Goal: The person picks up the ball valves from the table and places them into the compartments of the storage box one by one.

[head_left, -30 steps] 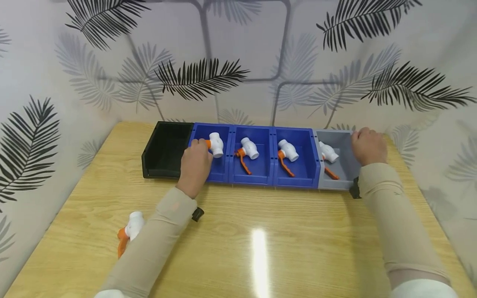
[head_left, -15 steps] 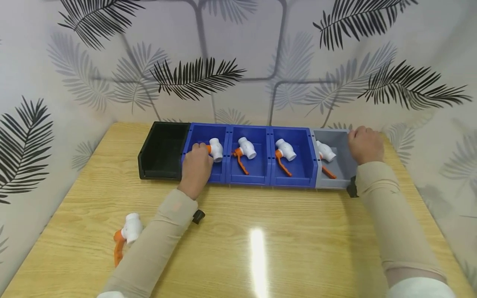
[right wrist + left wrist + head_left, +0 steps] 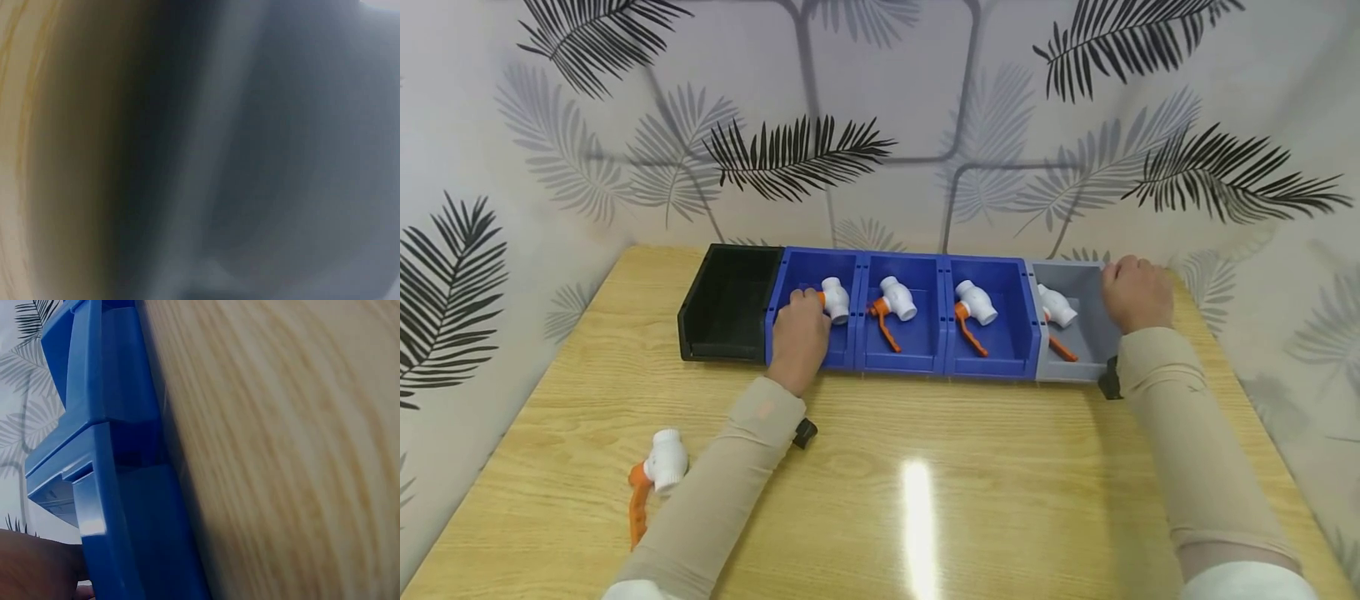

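Note:
In the head view my left hand (image 3: 801,337) reaches over the front of the leftmost blue bin (image 3: 820,260). Its fingers grip the orange handle side of a white ball valve (image 3: 835,302), low inside that bin; the handle itself is mostly hidden by the hand. Part of the left hand also shows beside the blue bin wall (image 3: 150,531) in the left wrist view. At the far right, my right hand (image 3: 1138,293) holds the right rim of the grey bin (image 3: 1093,308), fingers curled over it. The right wrist view is a blurred close-up of grey plastic.
A black bin (image 3: 730,304) stands at the row's left end. Ball valves lie in the middle blue bin (image 3: 898,298), the right blue bin (image 3: 976,302) and the grey bin. Another ball valve (image 3: 667,462) lies on the wooden table (image 3: 1000,492), beside the left sleeve.
The left hand has lowered the ball valve into the leftmost blue bin, then barely moved. The right hand stays at the grey bin's rim. The head view has shifted slightly.

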The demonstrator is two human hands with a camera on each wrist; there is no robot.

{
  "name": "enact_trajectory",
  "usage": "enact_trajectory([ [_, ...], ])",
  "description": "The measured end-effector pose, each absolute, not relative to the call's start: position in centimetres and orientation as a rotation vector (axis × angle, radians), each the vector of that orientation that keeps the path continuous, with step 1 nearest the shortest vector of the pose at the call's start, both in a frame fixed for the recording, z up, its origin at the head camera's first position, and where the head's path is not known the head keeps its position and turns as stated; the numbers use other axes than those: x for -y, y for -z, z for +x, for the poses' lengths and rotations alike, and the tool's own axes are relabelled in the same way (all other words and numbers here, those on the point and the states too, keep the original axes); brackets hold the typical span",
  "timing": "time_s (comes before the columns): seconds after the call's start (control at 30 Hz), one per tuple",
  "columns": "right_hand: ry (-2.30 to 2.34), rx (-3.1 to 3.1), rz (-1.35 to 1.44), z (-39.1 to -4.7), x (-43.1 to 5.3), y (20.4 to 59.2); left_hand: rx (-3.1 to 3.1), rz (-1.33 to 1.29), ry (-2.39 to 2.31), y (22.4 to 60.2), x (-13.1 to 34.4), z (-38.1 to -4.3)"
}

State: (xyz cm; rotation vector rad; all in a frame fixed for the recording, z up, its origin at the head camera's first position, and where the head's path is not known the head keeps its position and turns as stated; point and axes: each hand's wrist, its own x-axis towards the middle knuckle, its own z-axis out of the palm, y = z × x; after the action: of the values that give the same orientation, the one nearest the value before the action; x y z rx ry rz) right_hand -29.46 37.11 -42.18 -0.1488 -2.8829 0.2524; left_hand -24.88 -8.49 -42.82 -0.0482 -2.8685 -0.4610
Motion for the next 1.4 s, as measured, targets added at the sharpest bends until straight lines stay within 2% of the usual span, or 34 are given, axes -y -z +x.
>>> enact_trajectory([
  [1.4,-0.325,2.889,-0.204,-29.31,-36.91,42.08,3.027,0.221,0.599,42.89,8.43,-24.9],
])
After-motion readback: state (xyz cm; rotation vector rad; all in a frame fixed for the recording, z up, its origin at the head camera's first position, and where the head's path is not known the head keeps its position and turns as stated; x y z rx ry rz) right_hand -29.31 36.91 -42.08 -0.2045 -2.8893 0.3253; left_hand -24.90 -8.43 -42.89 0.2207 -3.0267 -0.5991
